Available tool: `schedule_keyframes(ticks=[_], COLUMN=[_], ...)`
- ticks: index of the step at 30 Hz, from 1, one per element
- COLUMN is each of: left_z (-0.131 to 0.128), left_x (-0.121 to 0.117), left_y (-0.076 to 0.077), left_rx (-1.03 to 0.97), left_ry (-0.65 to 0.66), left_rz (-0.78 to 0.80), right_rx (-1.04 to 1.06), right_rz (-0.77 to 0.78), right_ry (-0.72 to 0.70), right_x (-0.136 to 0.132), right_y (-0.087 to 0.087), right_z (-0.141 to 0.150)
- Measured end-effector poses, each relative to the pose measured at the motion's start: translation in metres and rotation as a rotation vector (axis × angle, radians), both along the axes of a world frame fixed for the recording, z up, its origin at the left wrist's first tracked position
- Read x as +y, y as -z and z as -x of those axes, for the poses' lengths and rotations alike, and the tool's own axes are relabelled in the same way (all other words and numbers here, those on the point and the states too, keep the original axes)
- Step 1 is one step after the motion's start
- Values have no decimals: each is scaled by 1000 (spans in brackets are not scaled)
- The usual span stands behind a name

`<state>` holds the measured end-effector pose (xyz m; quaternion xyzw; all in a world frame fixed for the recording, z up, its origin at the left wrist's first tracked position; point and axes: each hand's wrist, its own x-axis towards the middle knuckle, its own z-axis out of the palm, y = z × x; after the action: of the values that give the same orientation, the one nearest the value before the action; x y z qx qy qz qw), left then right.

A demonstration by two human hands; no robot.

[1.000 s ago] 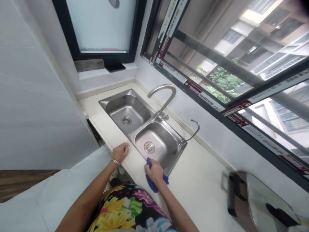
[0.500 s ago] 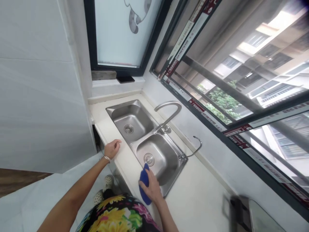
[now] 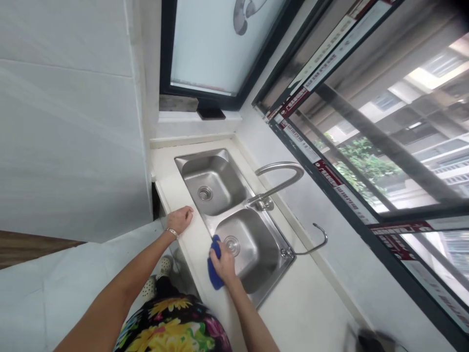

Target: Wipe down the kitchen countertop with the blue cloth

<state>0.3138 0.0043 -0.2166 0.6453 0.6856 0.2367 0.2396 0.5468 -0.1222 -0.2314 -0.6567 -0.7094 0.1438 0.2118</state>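
While the right hand (image 3: 224, 263) grips a blue cloth (image 3: 214, 279), its fingers bent over the cloth and the thumb closing on it, the left hand (image 3: 179, 220) rests at the front edge of the white counter (image 3: 304, 303) with its fingers curled together loosely; whether anything lies inside that curl cannot be told. The cloth is on the front strip of the counter, right beside the rim of the nearer basin (image 3: 256, 244) of a steel double sink. The farther basin (image 3: 220, 183) lies beyond it, and a curved faucet (image 3: 284, 165) rises from the back rim between the two. A thinner spout (image 3: 324, 240) stands at the sink's back corner, next to the nearer basin. A bracelet (image 3: 172, 232) circles the left wrist. Beyond the sink, a flat dark object (image 3: 211, 114) lies on the ledge (image 3: 183, 117) under the frosted window (image 3: 205, 54).
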Motion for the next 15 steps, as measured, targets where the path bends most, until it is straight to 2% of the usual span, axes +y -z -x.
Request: schedule_keyframes(ticks=[6,10,12,15], left_z=[-1,-2,-2,-2], left_x=[-1,-2,-2,-2], left_y=[3,3,1,0], left_rx=[4,12,23,34], left_ry=[-21,-20,-26,-35], left_rz=[20,29,32,36], right_rx=[39,141,259,594], right_rz=[34,64,80,165], right_ry=[-32,-30,3,122], right_x=[60,95,109,119], right_y=[-3,-4,-4,-4], right_z=[36,59,65,62])
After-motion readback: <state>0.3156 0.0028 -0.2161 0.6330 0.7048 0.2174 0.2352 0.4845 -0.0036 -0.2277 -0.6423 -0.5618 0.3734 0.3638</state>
